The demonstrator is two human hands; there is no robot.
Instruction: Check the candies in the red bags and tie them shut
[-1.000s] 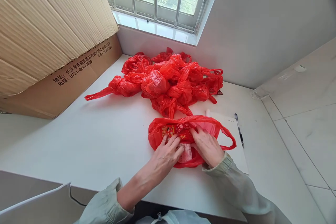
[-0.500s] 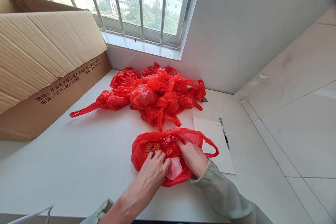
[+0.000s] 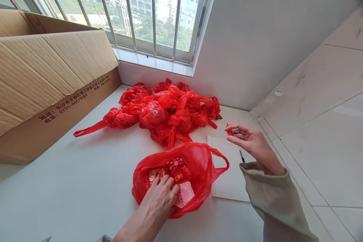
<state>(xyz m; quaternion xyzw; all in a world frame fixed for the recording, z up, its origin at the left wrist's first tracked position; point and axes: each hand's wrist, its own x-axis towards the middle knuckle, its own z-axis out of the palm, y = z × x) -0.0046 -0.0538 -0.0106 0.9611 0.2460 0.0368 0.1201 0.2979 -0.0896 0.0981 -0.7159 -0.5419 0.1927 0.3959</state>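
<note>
On the white table (image 3: pixel 96 181) sits an open red bag (image 3: pixel 200 155); the right hand (image 3: pixel 252 141) has just left it and pinches a small red item (image 3: pixel 229 131) above the paper (image 3: pixel 227 190), leaving only the left hand (image 3: pixel 160 198) inside, touching packets (image 3: pixel 181 174), its grip unclear. The bag's long axis runs sideways, handle loop (image 3: pixel 226 161) pointing right.
</note>
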